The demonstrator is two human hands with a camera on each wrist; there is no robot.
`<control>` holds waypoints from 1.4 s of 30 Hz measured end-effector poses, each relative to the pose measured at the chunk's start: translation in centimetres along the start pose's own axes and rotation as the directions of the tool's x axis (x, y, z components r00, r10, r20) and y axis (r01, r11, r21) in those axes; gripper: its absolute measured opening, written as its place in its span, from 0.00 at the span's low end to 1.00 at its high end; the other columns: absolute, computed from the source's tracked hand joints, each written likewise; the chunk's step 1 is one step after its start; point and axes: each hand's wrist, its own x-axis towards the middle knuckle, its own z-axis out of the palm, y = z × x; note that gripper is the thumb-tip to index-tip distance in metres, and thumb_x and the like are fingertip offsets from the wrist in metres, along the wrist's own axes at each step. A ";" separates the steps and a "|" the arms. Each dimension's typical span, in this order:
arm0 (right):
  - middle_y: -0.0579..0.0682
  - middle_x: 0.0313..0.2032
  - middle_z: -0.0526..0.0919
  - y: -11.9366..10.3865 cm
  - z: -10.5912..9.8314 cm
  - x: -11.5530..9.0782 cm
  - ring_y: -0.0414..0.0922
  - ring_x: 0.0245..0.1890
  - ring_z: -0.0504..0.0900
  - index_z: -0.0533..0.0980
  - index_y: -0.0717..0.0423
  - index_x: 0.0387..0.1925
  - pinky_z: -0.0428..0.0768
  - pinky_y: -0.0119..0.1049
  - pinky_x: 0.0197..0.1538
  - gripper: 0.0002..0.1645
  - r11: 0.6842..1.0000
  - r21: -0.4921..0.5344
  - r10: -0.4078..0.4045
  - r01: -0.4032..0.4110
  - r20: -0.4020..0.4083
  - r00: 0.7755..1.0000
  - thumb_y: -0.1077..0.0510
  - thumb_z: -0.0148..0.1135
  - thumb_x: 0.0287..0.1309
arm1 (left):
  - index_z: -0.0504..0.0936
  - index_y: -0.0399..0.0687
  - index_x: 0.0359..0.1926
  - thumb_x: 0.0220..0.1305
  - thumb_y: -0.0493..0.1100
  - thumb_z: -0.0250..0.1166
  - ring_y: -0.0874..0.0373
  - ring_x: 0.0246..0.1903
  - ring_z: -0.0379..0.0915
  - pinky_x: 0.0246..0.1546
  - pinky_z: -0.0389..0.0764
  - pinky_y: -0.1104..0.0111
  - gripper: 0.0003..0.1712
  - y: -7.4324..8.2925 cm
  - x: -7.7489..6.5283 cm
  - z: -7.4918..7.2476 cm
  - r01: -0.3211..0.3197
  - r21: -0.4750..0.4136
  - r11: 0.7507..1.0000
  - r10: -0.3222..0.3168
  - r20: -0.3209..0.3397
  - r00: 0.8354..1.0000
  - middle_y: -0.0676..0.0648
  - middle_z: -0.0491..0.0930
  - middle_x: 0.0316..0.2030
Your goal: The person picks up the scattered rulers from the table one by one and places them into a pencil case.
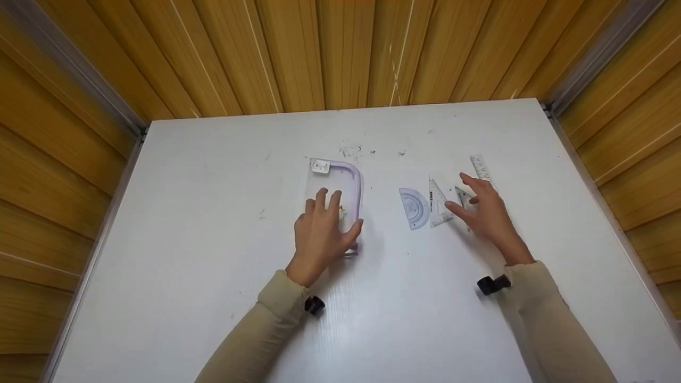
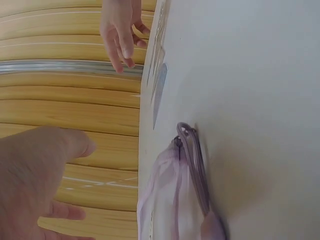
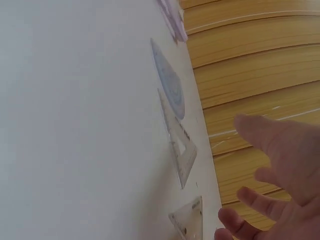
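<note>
My left hand (image 1: 319,231) hovers with spread fingers over a clear zipper pouch (image 1: 346,183) with lilac trim. A purple cord loop (image 2: 192,160) hangs from the pouch's zipper end in the left wrist view. Off to the right, my right hand (image 1: 487,215) is raised over the drawing tools, fingers loosely bent and nothing between them. Under and beside it lie a clear set square (image 1: 437,205), a second set square (image 3: 190,220) partly covered by the hand in the head view, and a straight ruler (image 1: 480,167). A bluish protractor (image 1: 414,208) lies nearest the pouch.
Everything lies flat on a white table (image 1: 213,175) with dark smudges near its far side. Yellow wood-grain panels (image 1: 340,53) rise behind the table and along both sides. A black wrist device (image 1: 493,284) sits at the right sleeve.
</note>
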 end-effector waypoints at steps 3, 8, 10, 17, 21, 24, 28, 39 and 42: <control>0.62 0.70 0.67 -0.6 0.6 0.2 0.62 0.56 0.76 0.61 0.56 0.77 0.75 0.51 0.51 0.46 0.997 0.045 0.057 -0.057 0.016 0.998 0.48 0.69 0.65 | 0.79 0.43 0.60 0.59 0.68 0.67 0.43 0.44 0.80 0.22 0.81 0.54 0.40 0.6 0.0 0.2 0.014 0.009 1.000 -0.014 0.016 1.000 0.38 0.79 0.56; 0.62 0.66 0.72 -2.0 1.8 0.7 0.60 0.54 0.75 0.65 0.59 0.75 0.73 0.49 0.53 0.43 0.995 0.067 0.071 -0.071 0.000 0.997 0.50 0.71 0.63 | 0.80 0.42 0.58 0.58 0.68 0.67 0.42 0.42 0.80 0.21 0.81 0.52 0.40 1.5 0.0 0.6 0.051 0.012 0.999 -0.052 0.068 0.996 0.39 0.80 0.53; 0.62 0.64 0.73 -2.6 2.4 1.0 0.60 0.52 0.74 0.66 0.59 0.74 0.73 0.49 0.53 0.43 0.996 0.065 0.066 -0.066 -0.007 0.998 0.52 0.72 0.62 | 0.80 0.41 0.57 0.58 0.68 0.67 0.42 0.40 0.80 0.20 0.81 0.52 0.39 1.7 -0.1 0.9 0.060 0.013 0.998 -0.061 0.082 0.995 0.39 0.81 0.49; 0.65 0.54 0.74 -3.7 4.6 1.5 0.59 0.50 0.71 0.69 0.62 0.71 0.69 0.49 0.52 0.43 0.998 0.011 0.058 -0.058 -0.002 0.998 0.52 0.75 0.59 | 0.82 0.39 0.49 0.56 0.66 0.70 0.41 0.33 0.81 0.18 0.80 0.52 0.36 2.1 -0.3 1.7 0.071 0.045 0.997 -0.075 0.092 0.993 0.39 0.81 0.41; 0.64 0.52 0.74 -3.9 5.4 1.6 0.60 0.52 0.70 0.70 0.62 0.71 0.67 0.55 0.53 0.44 0.996 -0.051 0.078 -0.078 -0.004 0.997 0.50 0.76 0.57 | 0.82 0.38 0.43 0.54 0.64 0.74 0.42 0.34 0.80 0.19 0.79 0.52 0.32 2.1 -0.4 1.9 0.080 0.048 0.996 -0.084 0.075 0.994 0.40 0.80 0.37; 0.64 0.53 0.74 -4.0 5.8 1.6 0.62 0.54 0.70 0.70 0.61 0.70 0.65 0.60 0.56 0.45 0.992 -0.079 0.096 -0.096 -0.004 0.995 0.47 0.76 0.56 | 0.82 0.39 0.38 0.53 0.62 0.75 0.42 0.35 0.79 0.19 0.79 0.52 0.30 2.1 -0.6 2.0 0.086 0.043 0.995 -0.089 0.070 0.994 0.41 0.79 0.34; 0.63 0.54 0.73 -4.0 6.1 1.6 0.62 0.56 0.69 0.71 0.60 0.70 0.63 0.62 0.58 0.45 0.987 -0.097 0.126 -0.125 -0.003 0.992 0.45 0.75 0.56 | 0.81 0.39 0.37 0.53 0.59 0.76 0.43 0.36 0.78 0.20 0.80 0.52 0.28 2.2 -0.8 2.3 0.093 0.027 0.995 -0.095 0.086 0.992 0.41 0.79 0.33; 0.65 0.57 0.73 -4.3 6.6 1.4 0.64 0.55 0.70 0.75 0.60 0.66 0.66 0.62 0.56 0.42 0.976 -0.158 0.151 -0.152 -0.021 0.988 0.44 0.77 0.55 | 0.82 0.38 0.36 0.56 0.55 0.74 0.43 0.37 0.79 0.24 0.81 0.49 0.23 2.1 -0.9 2.3 0.115 -0.032 0.993 -0.109 0.152 0.982 0.40 0.82 0.34; 0.65 0.58 0.73 -4.5 6.5 1.4 0.64 0.56 0.70 0.76 0.61 0.64 0.66 0.62 0.58 0.40 0.978 -0.143 0.151 -0.151 -0.013 0.989 0.45 0.76 0.55 | 0.82 0.38 0.36 0.57 0.54 0.73 0.43 0.38 0.79 0.24 0.81 0.49 0.22 2.0 -0.8 2.1 0.118 -0.042 0.992 -0.110 0.160 0.981 0.40 0.83 0.35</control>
